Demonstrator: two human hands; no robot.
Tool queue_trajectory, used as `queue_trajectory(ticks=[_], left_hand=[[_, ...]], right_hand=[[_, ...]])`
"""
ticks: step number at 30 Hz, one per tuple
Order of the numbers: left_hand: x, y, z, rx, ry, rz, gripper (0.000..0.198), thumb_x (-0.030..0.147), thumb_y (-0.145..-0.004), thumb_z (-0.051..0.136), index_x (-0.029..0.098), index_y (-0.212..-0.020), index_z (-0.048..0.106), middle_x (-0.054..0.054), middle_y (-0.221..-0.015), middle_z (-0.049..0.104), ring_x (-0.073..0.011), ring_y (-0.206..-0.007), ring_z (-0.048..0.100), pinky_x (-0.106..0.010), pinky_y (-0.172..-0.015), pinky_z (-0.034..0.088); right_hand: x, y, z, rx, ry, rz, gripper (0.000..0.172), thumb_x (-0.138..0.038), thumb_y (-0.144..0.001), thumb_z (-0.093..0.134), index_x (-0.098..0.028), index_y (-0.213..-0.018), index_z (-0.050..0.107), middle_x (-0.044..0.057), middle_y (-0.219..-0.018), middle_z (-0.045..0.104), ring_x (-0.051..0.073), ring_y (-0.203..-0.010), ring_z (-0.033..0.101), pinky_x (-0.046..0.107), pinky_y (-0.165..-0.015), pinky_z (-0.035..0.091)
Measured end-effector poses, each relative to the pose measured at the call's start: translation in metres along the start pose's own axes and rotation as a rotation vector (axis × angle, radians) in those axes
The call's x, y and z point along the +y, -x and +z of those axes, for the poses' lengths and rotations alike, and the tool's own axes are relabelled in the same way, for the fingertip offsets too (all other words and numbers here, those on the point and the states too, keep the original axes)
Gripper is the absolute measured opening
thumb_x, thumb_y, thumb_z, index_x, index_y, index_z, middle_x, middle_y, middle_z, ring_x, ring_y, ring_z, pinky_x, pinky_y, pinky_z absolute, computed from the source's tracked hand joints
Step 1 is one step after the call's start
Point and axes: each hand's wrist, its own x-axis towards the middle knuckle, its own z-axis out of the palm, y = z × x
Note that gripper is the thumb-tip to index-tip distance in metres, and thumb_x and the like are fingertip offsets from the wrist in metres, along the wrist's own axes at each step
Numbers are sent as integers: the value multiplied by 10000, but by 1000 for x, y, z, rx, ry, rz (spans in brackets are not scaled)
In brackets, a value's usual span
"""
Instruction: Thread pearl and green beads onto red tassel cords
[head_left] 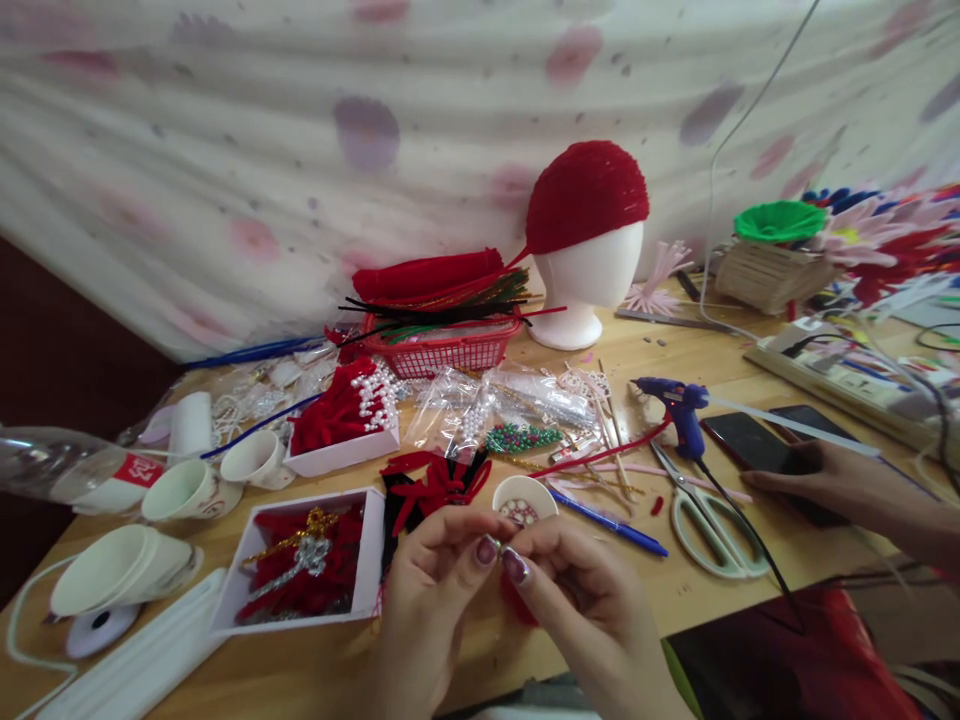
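My left hand (431, 580) and my right hand (581, 590) meet low in the middle, fingertips pinched together on a tiny pale bead-like thing (497, 544). A bit of red material (517, 605) shows beneath my right hand. Just beyond my fingers stands a small paper cup (523, 498) with beads in it, and a red and black pipe-cleaner piece (431, 485) lies beside it. A white box (367, 560) of red and gold ornaments sits left of my left hand.
Another person's hand (832, 485) rests on a black phone (750, 440) at the right. Nearby lie a blue glue gun (679, 410), scissors (709, 525), a blue pen (607, 522), a red basket (442, 350), a foam head in a red cap (585, 240), paper cups (187, 490).
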Motion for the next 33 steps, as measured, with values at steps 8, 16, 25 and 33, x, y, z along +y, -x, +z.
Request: queue_trajectory(ticks=[8,16,25,33], left_hand=[[6,3,8,111,58,-2,286,396,-613,993,212,-680,785,-12,-811,777,-144,-796,719,-186,-730,541],[1,2,-2,100,22,27,272,407,-656,971,215,-702,784,-17,-839,783,-151,-813,733,-185,-739,552],[-4,-3,-23,-96,-204,268,52,283,-868,825,265,-823,808,-9,-915,783,-133,-910,733,-157,-815,566],[-2,7,-7,50,-417,405,84,313,-881,796,289,-800,799,-4,-895,746,-156,-886,694,-191,-816,563]], right_hand=[[1,-5,-4,-102,243,-246,199,-332,-1064,554,-202,-1024,699,7,-729,557,137,-597,467,249,-551,357],[10,-6,-2,-90,253,-302,161,-249,-1074,518,-225,-1063,677,-23,-701,533,124,-562,439,240,-515,330],[8,-7,-7,-64,387,-499,192,-132,-1030,532,-269,-1100,646,-31,-808,627,115,-623,531,215,-572,402],[5,-10,-3,-34,342,-471,152,-146,-1017,526,-210,-984,660,-41,-697,560,106,-553,469,215,-514,357]])
